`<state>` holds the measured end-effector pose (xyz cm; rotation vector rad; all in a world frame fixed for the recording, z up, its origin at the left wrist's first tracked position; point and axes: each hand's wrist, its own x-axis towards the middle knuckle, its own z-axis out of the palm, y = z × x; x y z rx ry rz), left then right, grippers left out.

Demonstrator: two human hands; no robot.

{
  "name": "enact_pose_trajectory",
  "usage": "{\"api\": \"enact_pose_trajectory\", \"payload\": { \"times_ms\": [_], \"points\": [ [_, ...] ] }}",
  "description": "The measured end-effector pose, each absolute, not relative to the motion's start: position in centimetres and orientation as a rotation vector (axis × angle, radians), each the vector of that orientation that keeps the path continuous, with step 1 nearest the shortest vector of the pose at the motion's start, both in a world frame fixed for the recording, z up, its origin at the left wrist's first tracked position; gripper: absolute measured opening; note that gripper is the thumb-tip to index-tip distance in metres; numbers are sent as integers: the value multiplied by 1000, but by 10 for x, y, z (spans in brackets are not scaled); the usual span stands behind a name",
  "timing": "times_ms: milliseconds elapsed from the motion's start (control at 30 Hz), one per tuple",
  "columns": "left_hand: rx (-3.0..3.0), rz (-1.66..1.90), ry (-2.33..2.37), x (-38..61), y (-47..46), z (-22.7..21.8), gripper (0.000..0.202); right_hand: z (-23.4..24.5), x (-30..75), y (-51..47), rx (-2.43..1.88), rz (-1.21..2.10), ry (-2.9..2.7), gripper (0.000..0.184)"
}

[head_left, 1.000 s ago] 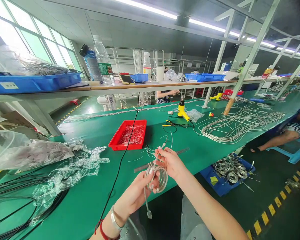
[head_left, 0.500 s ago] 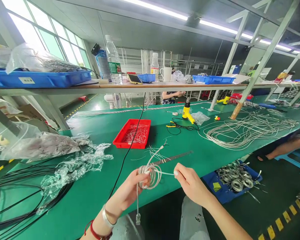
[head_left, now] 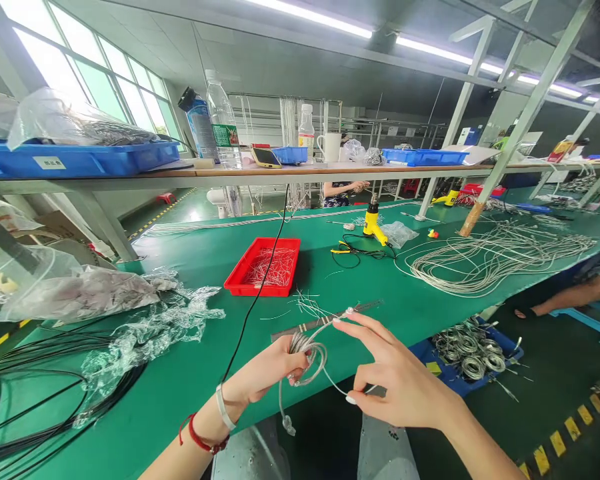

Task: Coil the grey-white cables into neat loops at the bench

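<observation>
While the left hand (head_left: 265, 370) grips coiled cable (head_left: 307, 353), the right hand (head_left: 400, 377) spreads wide; a red tray (head_left: 240, 287) holds cut wires (head_left: 270, 268).

Wire-assembly workshop, long green workbench (head_left: 380, 293), coiled cables (head_left: 500, 261), blue parts bins (head_left: 425, 157)

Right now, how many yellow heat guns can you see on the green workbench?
2: one yellow heat gun stands upright beside a clear plastic bag; a second yellow heat gun sits farther along the green bench, partly hidden. Others may be out of sight.
</observation>
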<state>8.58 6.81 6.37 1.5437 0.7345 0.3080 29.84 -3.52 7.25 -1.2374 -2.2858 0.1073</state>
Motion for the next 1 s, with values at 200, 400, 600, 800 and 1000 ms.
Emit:
{"api": "enact_pose_trajectory", "payload": {
  "times_ms": [200,400,600,800,1000],
  "points": [
    [1538,-31,536,98,66,70,4,61,285,-21,-1202,448,-2297,8],
    [1443,-36,549,102,73,67,14,44,272,-19,-1328,451,-2184,19],
    [1364,129,615,104,75,51,8,-2,286,-12,-1258,631,-1587,23],
    [1364,192,665,95,76,44,16,-21,323,-32,-1437,617,-1079,34],
    [1500,-26,633,107,38,20,10,-26,280,-87,-1600,565,-1688,95]
  ]
}}
